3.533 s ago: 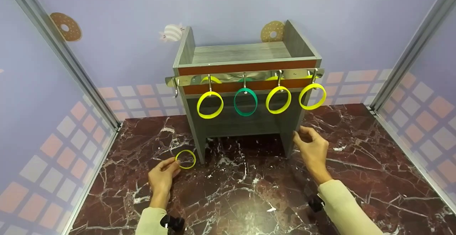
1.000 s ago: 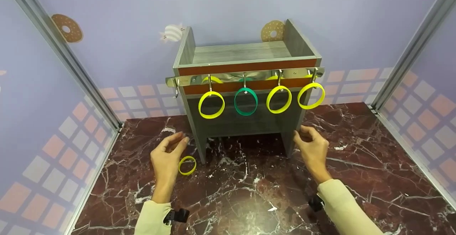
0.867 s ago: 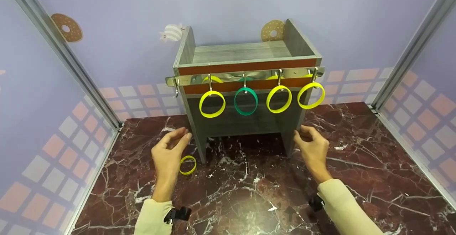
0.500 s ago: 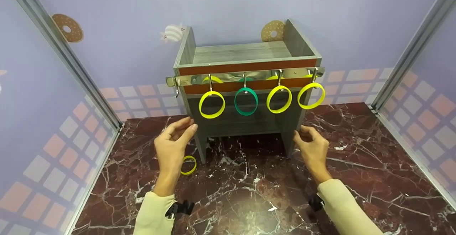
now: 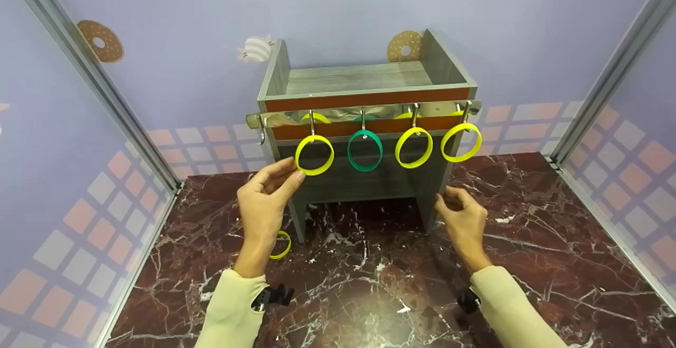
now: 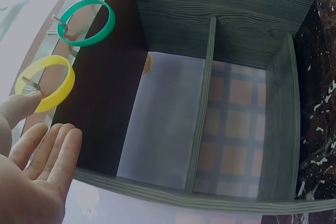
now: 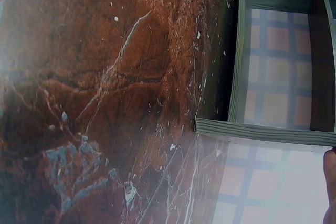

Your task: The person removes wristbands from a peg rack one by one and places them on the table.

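My left hand (image 5: 261, 205) is raised to the leftmost hanging yellow ring (image 5: 315, 173), thumb and fingertips right at its lower left edge. In the left wrist view the fingers are nearly straight below that yellow ring (image 6: 67, 85), and the thumb overlaps its rim. It hangs on a metal hook rail (image 5: 338, 111) across the front of a grey wooden shelf unit (image 5: 449, 65). With my right hand (image 5: 465, 221) I hold the shelf's right side panel near its front edge; only a fingertip shows in the right wrist view.
Along the rail also hang a teal ring (image 5: 364, 169) and two more yellow ones. A bare hook (image 5: 261, 132) is at the far left. Another yellow ring (image 5: 289, 244) is on the marble-patterned table (image 5: 364, 295), beside the shelf's left leg, partly behind my left wrist. Patterned walls surround the table.
My left hand has let go of the yellow ring by the shelf's left leg and risen up and right to the leftmost hanging ring. My right hand has stayed put.
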Tool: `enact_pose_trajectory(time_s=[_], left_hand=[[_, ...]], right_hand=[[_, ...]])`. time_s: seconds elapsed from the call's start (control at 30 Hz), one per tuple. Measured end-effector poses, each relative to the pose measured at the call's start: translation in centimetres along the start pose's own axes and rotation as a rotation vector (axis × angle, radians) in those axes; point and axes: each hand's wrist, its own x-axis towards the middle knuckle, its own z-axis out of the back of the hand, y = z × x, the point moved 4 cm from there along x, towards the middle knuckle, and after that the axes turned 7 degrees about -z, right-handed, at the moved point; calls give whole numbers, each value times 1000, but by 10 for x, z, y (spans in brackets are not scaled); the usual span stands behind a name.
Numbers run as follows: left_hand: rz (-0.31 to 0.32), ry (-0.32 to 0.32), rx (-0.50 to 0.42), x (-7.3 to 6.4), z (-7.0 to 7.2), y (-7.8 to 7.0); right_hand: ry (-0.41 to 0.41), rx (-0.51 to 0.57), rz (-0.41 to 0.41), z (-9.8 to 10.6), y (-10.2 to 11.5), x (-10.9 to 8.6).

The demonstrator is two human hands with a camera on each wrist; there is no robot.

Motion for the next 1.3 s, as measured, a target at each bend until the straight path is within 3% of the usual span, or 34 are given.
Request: enact_pose_trajectory(time_s=[0.2,0.4,1.07,1.3], left_hand=[[-11,-2,9,2,-4,0],[-30,-15,14,5,-4,-2],[-39,-62,-116,7,-8,-18],[-45,-60,-129,4,-8,-24]], right_hand=[[17,30,3,3,21,-4],[44,47,5,2,-1,0],[19,25,9,1,-3,0],[43,28,-11,2,-2,1]])
